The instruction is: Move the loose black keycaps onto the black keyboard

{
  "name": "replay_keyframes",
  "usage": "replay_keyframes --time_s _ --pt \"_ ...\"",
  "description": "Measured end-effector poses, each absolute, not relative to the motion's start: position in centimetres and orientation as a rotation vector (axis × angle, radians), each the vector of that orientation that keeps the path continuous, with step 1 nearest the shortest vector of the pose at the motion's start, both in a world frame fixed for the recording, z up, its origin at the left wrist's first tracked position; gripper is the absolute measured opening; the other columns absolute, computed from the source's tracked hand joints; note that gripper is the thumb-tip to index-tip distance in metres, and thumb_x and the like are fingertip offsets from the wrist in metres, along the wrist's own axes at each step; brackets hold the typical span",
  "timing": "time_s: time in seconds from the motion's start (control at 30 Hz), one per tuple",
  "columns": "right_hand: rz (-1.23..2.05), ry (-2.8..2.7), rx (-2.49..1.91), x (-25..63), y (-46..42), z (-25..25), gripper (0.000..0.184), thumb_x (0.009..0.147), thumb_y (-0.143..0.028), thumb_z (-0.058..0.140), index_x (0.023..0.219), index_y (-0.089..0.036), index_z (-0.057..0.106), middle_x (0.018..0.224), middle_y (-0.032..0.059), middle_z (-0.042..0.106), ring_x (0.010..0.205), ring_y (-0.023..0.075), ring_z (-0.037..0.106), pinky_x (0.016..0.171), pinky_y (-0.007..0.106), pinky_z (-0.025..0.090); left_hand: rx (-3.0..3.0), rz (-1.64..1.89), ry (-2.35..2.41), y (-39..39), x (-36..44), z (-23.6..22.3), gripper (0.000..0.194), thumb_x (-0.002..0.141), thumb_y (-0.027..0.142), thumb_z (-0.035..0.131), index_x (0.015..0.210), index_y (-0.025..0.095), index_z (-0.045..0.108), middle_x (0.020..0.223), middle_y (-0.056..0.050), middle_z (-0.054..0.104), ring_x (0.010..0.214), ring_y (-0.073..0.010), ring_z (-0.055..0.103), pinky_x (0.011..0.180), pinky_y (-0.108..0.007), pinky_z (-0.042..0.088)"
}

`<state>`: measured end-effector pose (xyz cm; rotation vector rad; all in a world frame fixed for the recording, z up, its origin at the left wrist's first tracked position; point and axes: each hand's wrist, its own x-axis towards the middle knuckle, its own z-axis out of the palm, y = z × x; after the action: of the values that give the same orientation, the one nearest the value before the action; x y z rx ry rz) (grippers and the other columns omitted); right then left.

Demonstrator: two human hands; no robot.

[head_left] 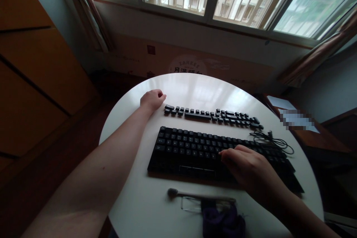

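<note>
A black computer keyboard [192, 153] lies on the white round table. Its upper rows carry keycaps, while the front part is bare, with a thin metal bar showing. Over the keyboard's right half is my right hand [245, 161], fingers pinched together at the edge of the lettered rows; whatever is between the fingertips is too small to make out. My left hand [153, 99] rests on the table as a loose fist, apart from the keyboard. Just right of that fist, loose black keycaps [198, 115] stand in rows behind the keyboard, a long space bar among them.
In front of the keyboard lie a brush [173, 192] with dark bristles, a bent wire tool [191, 203] and a dark purple cloth [223, 221]. A coiled black cable [275, 141] sits at the right. The white table [139, 200] has a curved edge; a window is beyond.
</note>
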<state>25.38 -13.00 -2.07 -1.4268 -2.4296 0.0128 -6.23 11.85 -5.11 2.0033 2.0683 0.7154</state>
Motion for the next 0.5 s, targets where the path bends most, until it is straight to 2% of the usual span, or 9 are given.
replay_keyframes --time_s 0.1,0.2,0.37,0.5 --pt "0.041 -2.384 -1.422 25.45 -12.79 -2.16 0.017 0.095 -0.019 0.053 0.095 -0.021 0.07 0.08 0.0058 0.068 0.074 0.0189 0.063 0.065 0.029 0.052 2.006 0.71 2.072 11.85 -6.23 -5.06 0.025 0.088 0.044 0.057 0.088 0.024 0.071 0.093 -0.006 0.074 0.085 -0.0231 0.064 0.07 -0.031 0.045" --pt "0.039 -2.376 -1.376 25.76 -12.35 -2.21 0.014 0.091 -0.019 0.06 0.101 -0.022 0.07 0.096 0.0084 0.071 0.091 0.0237 0.065 0.078 0.035 0.057 2.006 0.707 2.067 11.83 -6.27 -5.02 0.025 0.088 0.044 0.057 0.088 0.024 0.071 0.093 -0.006 0.074 0.085 -0.023 0.065 0.07 -0.031 0.045" --pt "-0.057 -2.432 -1.358 26.14 -12.07 -2.07 0.014 0.091 -0.023 0.064 0.087 -0.026 0.077 0.116 0.0081 0.07 0.107 0.0291 0.061 0.089 0.047 0.055 2.004 0.711 2.063 11.85 -6.27 -5.09 0.024 0.088 0.044 0.057 0.086 0.024 0.07 0.092 -0.006 0.074 0.085 -0.0237 0.065 0.07 -0.032 0.045" --pt "-0.051 -2.466 -1.381 25.76 -12.57 -1.59 0.017 0.093 -0.025 0.061 0.087 -0.024 0.077 0.125 0.0086 0.069 0.116 0.032 0.059 0.097 0.053 0.052 2.005 0.717 2.058 11.86 -6.23 -5.13 0.024 0.088 0.044 0.057 0.085 0.024 0.07 0.09 -0.006 0.073 0.085 -0.0238 0.064 0.07 -0.032 0.045"
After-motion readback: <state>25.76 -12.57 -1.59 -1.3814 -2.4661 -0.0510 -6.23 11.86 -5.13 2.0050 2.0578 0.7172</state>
